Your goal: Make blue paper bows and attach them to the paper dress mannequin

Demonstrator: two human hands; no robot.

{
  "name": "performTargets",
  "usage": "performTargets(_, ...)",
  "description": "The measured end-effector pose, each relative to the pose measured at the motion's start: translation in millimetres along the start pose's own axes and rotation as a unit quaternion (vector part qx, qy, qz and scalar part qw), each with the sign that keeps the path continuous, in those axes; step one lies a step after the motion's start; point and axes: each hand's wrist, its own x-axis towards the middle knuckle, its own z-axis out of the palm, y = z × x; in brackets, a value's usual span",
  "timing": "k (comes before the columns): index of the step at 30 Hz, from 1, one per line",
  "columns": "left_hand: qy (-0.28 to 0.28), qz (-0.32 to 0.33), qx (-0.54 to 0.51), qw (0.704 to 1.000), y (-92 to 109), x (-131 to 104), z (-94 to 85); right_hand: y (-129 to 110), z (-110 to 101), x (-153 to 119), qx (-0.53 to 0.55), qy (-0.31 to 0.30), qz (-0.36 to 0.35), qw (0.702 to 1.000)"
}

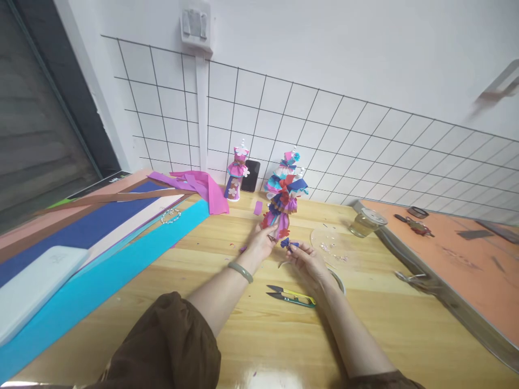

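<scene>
Mid-frame, my left hand (265,241) grips a seemingly near-finished ruffled figure (284,206); my right hand (307,260) pinches an unattached blue piece (288,245).

Dark brown sleeves dress a person's arms, the left sleeve (170,346) loose and full, its plain cloth falling in soft folds and bunched into puckers where it ends partway up the arm. The right sleeve (385,381), in matching brown, shows only as a strip at the lower edge of the head view. Both forearms (217,297) are bare, as are the left hand (264,244) and right hand (310,263). A smooth, rounded bangle (242,272) in muted grey-green circles the left wrist
</scene>
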Motion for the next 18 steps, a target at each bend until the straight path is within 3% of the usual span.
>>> performTargets(9,-0.018,0.013,0.016,1.000,4.0,-1.7,5.8,0.9,0.8,4.0,0.018,0.004,0.002,1.000)
performTargets(18,-0.052,0.026,0.002,0.998,4.1,2.0,4.0,-21.7,9.3,15.5,-0.133,-0.014,-0.017,0.991)
